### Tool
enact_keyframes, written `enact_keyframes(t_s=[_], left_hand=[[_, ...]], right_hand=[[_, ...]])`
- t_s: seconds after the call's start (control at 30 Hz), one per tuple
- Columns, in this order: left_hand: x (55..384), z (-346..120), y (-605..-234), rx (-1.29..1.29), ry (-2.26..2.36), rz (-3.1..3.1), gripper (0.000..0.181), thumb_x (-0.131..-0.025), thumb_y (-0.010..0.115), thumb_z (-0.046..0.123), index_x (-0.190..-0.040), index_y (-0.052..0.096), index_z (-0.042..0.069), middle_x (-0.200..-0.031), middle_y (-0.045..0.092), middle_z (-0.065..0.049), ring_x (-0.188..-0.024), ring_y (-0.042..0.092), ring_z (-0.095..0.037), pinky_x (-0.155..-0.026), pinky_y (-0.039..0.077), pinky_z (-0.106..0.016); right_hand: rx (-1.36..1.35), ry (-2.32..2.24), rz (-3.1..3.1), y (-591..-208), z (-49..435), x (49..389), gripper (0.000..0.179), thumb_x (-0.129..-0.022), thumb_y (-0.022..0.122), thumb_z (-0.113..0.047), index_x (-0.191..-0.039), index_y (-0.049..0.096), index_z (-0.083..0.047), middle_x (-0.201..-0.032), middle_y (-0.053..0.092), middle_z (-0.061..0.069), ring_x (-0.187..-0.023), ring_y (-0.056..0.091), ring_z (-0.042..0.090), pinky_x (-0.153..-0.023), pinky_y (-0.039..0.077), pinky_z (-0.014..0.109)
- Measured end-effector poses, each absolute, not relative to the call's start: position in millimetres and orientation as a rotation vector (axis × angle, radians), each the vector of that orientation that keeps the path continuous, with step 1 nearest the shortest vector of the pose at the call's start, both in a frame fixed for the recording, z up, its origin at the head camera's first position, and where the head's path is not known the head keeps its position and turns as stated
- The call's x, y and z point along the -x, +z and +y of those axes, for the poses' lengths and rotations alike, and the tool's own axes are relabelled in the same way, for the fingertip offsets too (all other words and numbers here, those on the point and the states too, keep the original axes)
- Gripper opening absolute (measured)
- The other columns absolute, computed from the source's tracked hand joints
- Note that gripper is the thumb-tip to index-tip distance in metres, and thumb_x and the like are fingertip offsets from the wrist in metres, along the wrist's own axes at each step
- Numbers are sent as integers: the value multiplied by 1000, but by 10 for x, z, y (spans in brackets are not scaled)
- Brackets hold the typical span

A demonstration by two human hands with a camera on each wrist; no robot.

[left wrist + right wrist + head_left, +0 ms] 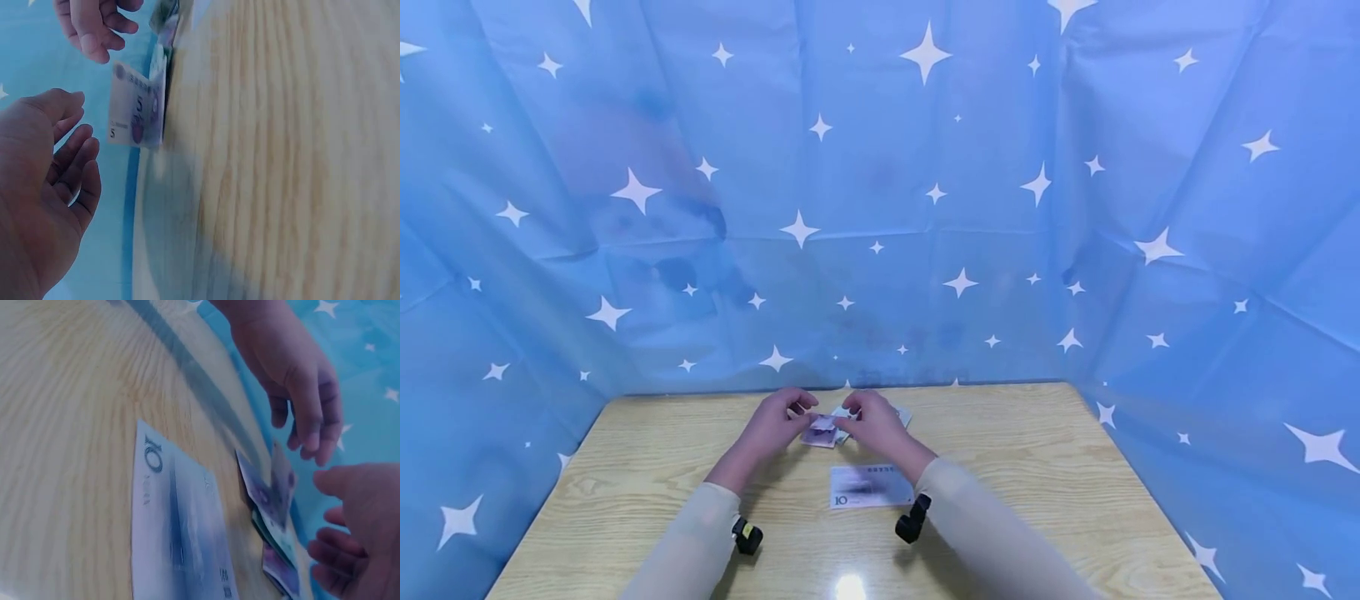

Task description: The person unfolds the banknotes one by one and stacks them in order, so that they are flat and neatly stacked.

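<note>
A purple 5 banknote (128, 106) stands folded, one half raised like a flap, at the near end of a small row of notes. Under and beside it show a greenish note (273, 537) and another purple note (279, 567), partly covered. My left hand (775, 421) hovers at its left with fingers loosely bent, apart from the paper in the left wrist view. From the other side, my right hand (874, 423) hangs over the notes, fingers spread and slightly bent, holding nothing. Closer to me lies a 10 banknote (871, 487) with a crease along it, flat on the table.
The wooden table (1000, 483) carries the notes near its far edge. Behind it and along its sides hangs a blue curtain (880, 317) with white stars. A small black wrist camera (913, 521) sits at the right sleeve.
</note>
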State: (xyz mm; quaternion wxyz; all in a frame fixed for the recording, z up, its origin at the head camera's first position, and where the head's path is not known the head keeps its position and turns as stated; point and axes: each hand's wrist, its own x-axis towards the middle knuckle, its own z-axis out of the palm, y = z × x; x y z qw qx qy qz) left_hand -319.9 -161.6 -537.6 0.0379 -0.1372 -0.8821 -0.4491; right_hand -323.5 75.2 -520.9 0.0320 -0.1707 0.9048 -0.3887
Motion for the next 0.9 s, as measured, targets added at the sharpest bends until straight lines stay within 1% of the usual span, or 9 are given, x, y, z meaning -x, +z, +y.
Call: enact_keyframes(t_s=[0.07, 0.17, 0.27, 0.37, 0.47, 0.6, 0.67, 0.8, 0.9], left_hand=[[3235, -1619, -5410, 428, -1349, -2732, 27, -102, 79, 14, -128, 76, 9, -127, 73, -14, -115, 67, -28, -96, 59, -48], [3267, -1617, -5440, 439, -1292, -2791, 34, -102, 79, 14, -135, 74, 9, -133, 71, -13, -123, 66, -32, -104, 56, -53], [3281, -1619, -5456, 479, -1227, -2850, 45, -100, 82, 14, -143, 70, 8, -139, 67, -14, -130, 64, -37, -112, 52, -57], [3284, -1613, -5479, 531, -1134, -2901, 54, -98, 83, 16, -149, 66, 7, -146, 62, -15, -138, 59, -40, -118, 47, -59], [3272, -1599, -5493, 593, -1006, -2935, 57, -97, 84, 18, -149, 65, 4, -149, 58, -18, -141, 55, -42, -121, 43, -60], [3269, -1580, -5494, 643, -844, -2959, 51, -97, 83, 19, -143, 69, 4, -148, 57, -19, -140, 53, -43, -120, 44, -60], [3279, -1574, -5501, 646, -807, -2971, 47, -98, 83, 19, -141, 71, 5, -148, 57, -19, -140, 53, -43, -119, 45, -60], [3294, -1569, -5502, 621, -861, -2967, 44, -96, 85, 17, -137, 73, 7, -145, 59, -17, -140, 53, -42, -120, 44, -58], [3301, -1568, -5515, 603, -928, -2942, 44, -94, 87, 15, -134, 73, 6, -142, 61, -16, -138, 55, -41, -121, 44, -57]], right_hand=[[514, -1151, 2796, -5247, 699, 3280, 40, -103, 82, -33, -131, 74, -5, -122, 69, 9, -102, 68, 20, -87, 61, 40], [505, -1103, 2797, -5280, 635, 3319, 45, -102, 82, -33, -135, 73, -5, -128, 68, 11, -111, 68, 24, -93, 61, 44], [493, -1049, 2797, -5314, 584, 3353, 47, -102, 84, -33, -137, 72, -5, -128, 66, 10, -110, 68, 24, -93, 60, 43], [501, -975, 2817, -5358, 547, 3382, 48, -99, 87, -32, -136, 72, -5, -125, 65, 9, -108, 67, 23, -93, 60, 42], [534, -892, 2858, -5412, 523, 3395, 47, -96, 90, -30, -132, 75, -4, -122, 66, 9, -105, 66, 22, -93, 59, 41], [576, -819, 2911, -5464, 502, 3390, 44, -94, 91, -30, -128, 77, -5, -118, 65, 7, -103, 63, 20, -93, 58, 38], [572, -803, 2928, -5485, 495, 3391, 43, -94, 92, -29, -128, 78, -6, -116, 65, 7, -103, 62, 20, -92, 57, 37], [559, -832, 2929, -5500, 485, 3401, 43, -93, 93, -27, -127, 77, -6, -114, 64, 6, -101, 61, 19, -90, 57, 37], [562, -885, 2913, -5508, 482, 3404, 42, -92, 93, -23, -126, 75, -6, -113, 65, 5, -98, 62, 19, -87, 57, 36]])
